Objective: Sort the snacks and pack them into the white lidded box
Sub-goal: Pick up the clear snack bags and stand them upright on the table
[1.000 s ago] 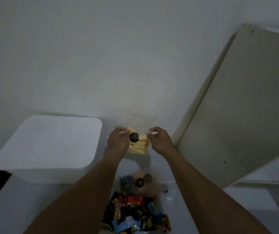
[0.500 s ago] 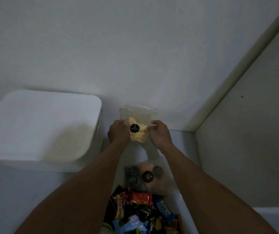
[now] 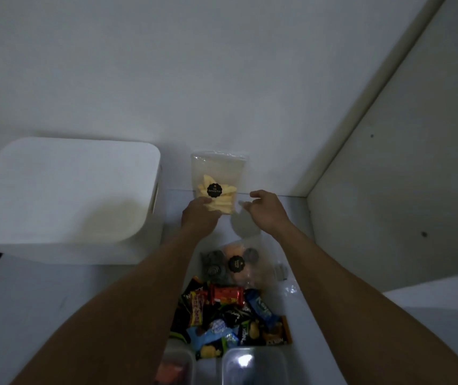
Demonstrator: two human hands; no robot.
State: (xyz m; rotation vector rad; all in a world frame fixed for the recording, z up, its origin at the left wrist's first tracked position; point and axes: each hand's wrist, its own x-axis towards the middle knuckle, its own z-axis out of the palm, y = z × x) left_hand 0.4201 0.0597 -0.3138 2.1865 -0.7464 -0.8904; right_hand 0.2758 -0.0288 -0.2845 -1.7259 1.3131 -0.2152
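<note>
Tip-over risk with clear chip bag (image 3: pixel 218 184) stood against the wall (image 3: pixel 222 79) just right of the closed white lidded box (image 3: pixel 64 190), left grip (image 3: pixel 200 215) pinching its bottom corner, right grip (image 3: pixel 266 211) loose and empty beside it, so probably flopping onto the cookie bag (image 3: pixel 236 262) once let go.

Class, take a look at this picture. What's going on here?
A person is sorting snacks. The left hand holds a clear chip bag upright by its lower corner, close to the wall. The right hand is open just beside the bag, apparently not touching it. The white box sits to the left with its lid on. A cookie bag and a pile of wrapped snacks lie nearer the person, not yet packed.
</note>
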